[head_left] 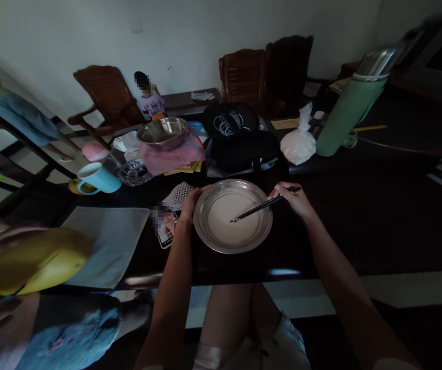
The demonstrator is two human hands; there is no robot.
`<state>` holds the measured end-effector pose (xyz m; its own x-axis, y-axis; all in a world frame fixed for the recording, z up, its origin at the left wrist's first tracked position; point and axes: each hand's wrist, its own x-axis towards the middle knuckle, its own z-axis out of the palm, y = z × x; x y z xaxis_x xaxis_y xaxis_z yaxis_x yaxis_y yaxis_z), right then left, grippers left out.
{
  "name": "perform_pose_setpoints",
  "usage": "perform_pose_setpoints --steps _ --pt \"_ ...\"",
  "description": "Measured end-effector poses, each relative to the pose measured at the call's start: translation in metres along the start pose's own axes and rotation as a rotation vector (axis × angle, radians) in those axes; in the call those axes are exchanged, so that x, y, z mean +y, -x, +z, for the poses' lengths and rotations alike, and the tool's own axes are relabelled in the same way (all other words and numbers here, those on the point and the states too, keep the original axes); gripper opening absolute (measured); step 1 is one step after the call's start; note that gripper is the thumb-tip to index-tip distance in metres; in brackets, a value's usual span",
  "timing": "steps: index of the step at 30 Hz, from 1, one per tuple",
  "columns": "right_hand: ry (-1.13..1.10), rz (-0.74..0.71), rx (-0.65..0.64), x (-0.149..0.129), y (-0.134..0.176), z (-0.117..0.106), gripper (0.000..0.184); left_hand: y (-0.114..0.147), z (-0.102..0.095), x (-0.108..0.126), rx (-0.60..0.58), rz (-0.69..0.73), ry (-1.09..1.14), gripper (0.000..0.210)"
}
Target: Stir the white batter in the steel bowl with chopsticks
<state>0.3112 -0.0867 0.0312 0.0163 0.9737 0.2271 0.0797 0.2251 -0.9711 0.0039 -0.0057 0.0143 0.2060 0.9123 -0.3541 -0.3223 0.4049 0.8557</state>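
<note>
A wide metal bowl stands on the dark table in front of me, with a pale, milky mixture inside. My left hand grips the bowl's left rim. In my right hand is a pair of black chopsticks, held slantwise over the right rim. Their tips reach the mixture's surface and carry small pale bits. Just left of my left forearm lies a phone with a lit screen, and a white net lies behind it.
A tied bag of white powder and a green thermos stand back right. Behind the bowl is a black bag. A second metal bowl, a blue mug and a glass dish are back left. A person at left holds a yellow object.
</note>
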Motion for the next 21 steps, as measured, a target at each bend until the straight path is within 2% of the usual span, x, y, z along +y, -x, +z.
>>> perform_pose_setpoints --steps 3,5,6,8,9,12,13,18,21 --pt "-0.010 -0.004 0.041 0.001 0.000 -0.002 0.040 0.023 -0.005 0.002 0.140 0.213 -0.188 0.040" --pt "-0.010 -0.005 0.032 0.002 0.000 -0.002 0.040 0.041 -0.008 0.006 0.323 0.398 -0.487 0.050" --pt "-0.009 -0.005 0.022 0.002 0.000 -0.001 0.040 0.049 -0.010 0.008 0.432 0.437 -0.688 0.059" --pt "-0.010 -0.002 0.009 0.002 -0.001 0.000 0.041 0.060 -0.015 0.014 0.571 0.401 -1.063 0.073" --pt "-0.010 0.000 0.008 0.001 -0.001 0.000 0.041 0.063 -0.019 0.017 0.604 0.352 -1.206 0.071" --pt "-0.008 0.009 0.022 0.000 -0.001 0.000 0.041 0.063 -0.035 0.026 0.608 0.216 -1.463 0.042" --pt "-0.007 0.010 0.025 -0.001 -0.001 -0.001 0.041 0.061 -0.042 0.028 0.601 0.194 -1.505 0.038" --pt "-0.013 0.006 0.024 -0.004 0.000 0.002 0.041 0.049 -0.063 0.035 0.370 0.290 -1.651 0.052" --pt "-0.010 0.012 0.026 -0.004 0.000 0.003 0.041 0.047 -0.065 0.034 0.298 0.257 -1.735 0.045"
